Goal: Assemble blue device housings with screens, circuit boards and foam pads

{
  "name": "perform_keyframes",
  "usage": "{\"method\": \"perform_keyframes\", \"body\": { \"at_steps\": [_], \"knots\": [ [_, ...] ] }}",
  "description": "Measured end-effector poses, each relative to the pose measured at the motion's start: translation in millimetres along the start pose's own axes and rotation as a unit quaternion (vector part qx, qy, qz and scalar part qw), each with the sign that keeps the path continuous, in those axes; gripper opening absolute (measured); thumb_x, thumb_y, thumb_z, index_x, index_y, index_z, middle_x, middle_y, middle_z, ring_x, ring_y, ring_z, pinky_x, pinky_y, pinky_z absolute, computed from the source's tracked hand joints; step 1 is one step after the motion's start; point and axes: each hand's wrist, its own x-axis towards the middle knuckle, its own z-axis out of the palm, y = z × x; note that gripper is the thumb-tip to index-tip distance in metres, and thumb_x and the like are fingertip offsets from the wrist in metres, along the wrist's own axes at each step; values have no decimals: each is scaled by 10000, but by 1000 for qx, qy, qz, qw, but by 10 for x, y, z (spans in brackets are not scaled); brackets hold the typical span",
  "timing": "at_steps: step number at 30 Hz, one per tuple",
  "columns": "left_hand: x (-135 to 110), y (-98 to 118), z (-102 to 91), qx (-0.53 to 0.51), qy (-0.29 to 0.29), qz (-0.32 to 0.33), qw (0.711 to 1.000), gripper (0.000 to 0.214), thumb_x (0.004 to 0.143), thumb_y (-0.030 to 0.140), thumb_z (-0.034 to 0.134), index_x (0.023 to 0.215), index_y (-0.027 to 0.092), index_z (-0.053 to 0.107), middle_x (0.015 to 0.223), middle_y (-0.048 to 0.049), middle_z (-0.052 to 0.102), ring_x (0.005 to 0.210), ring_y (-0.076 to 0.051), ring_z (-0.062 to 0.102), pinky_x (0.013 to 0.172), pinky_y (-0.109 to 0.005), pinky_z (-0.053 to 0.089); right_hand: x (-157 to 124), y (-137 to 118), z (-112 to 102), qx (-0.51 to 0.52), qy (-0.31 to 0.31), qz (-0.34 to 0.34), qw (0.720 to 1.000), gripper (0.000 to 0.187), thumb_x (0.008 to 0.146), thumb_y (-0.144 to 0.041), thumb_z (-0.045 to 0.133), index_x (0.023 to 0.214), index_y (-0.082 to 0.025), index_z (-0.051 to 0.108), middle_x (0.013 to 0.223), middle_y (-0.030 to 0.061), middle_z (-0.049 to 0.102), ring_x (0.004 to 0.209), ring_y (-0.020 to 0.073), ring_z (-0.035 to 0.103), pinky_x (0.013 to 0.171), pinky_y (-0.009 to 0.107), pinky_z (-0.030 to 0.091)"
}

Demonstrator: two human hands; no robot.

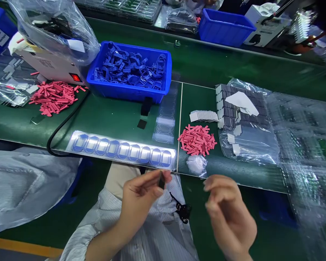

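My left hand (142, 194) pinches a small dark flat piece (161, 180) between thumb and fingers, just off the near table edge. To the right, my right hand (230, 214) is raised beside the edge, slightly blurred, its thumb and fingertips drawn together. Whatever it may hold cannot be made out. Close in front of my left hand lies a clear strip (118, 149) bearing a row of several rounded, window-like pieces. Nearest my right hand are a small crumpled clear film bundle (197, 165) and a heap of pink strips (197, 140).
A blue bin (130, 92) holds many blue plastic parts. Left of it are a machine (46, 59) with a red switch, another pink heap (54, 97) and a black cable (66, 121). White tabs (203, 116), a bagged stack (247, 127) and clear trays (306, 134) lie right.
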Motion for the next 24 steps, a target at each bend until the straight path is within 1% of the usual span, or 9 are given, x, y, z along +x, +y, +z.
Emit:
{"method": "perform_keyframes", "body": {
  "at_steps": [2,4,6,8,12,16,20,22,24],
  "knots": [
    [42,-10,-26,-21,35,-4,999,279,590,363,834,840,255,779,840,-38,793,781,-199,747,724,-246,606,-33,208,-13,-73,2,76,994,121,896,-213,479,777,-201,495,833,43,548,798,182,571,656,310,451],
    [65,-10,-49,-38,40,-19,998,284,570,361,845,822,247,778,820,-35,794,754,-191,749,704,-233,610,-65,464,21,-180,33,67,981,123,885,-268,531,787,-194,529,818,47,582,794,198,580,684,335,437],
    [67,-4,-66,-47,20,-35,998,279,582,351,841,831,244,776,815,-31,795,745,-176,748,700,-210,605,-106,673,76,-241,79,50,966,89,841,-263,608,810,-188,572,847,62,624,845,227,580,749,377,397],
    [61,4,-78,-45,1,-46,998,264,606,340,830,845,243,774,815,-28,795,755,-168,747,703,-197,600,-150,765,115,-278,83,2,957,98,790,-205,677,870,-200,620,910,58,682,910,242,597,806,396,363],
    [65,0,-82,-39,-8,-61,997,259,602,341,832,832,235,775,787,-33,795,714,-170,746,676,-220,607,-156,586,116,-304,-31,-162,938,306,780,-96,678,1062,-208,636,1003,44,737,1030,256,627,858,399,404],
    [66,-41,-65,-23,-36,-78,996,260,563,301,858,796,218,775,755,-37,792,707,-183,742,678,-249,603,8,210,148,-151,-83,-167,971,456,811,-210,666,1239,-127,534,1157,145,673,1160,290,564,871,444,479],
    [33,-51,-95,20,-70,-58,996,273,564,293,860,802,201,762,773,-35,783,753,-193,729,749,-284,577,196,-38,256,-54,-106,-215,969,354,826,-130,617,1177,-152,570,1066,103,716,1054,240,639,844,398,502],
    [17,-25,-115,15,-134,-80,988,361,589,415,825,862,189,759,821,-63,777,794,-209,723,780,-304,561,230,-109,316,53,-99,-163,980,292,829,-127,623,1113,-173,573,1029,92,725,1005,225,663,846,394,511],
    [2,10,-114,-23,-229,-133,964,488,618,557,745,918,172,752,858,-97,770,838,-222,715,803,-315,546,219,-169,371,214,-108,-68,969,258,833,-215,656,1063,-206,538,1030,91,719,1000,225,669,849,406,534]
  ]
}}
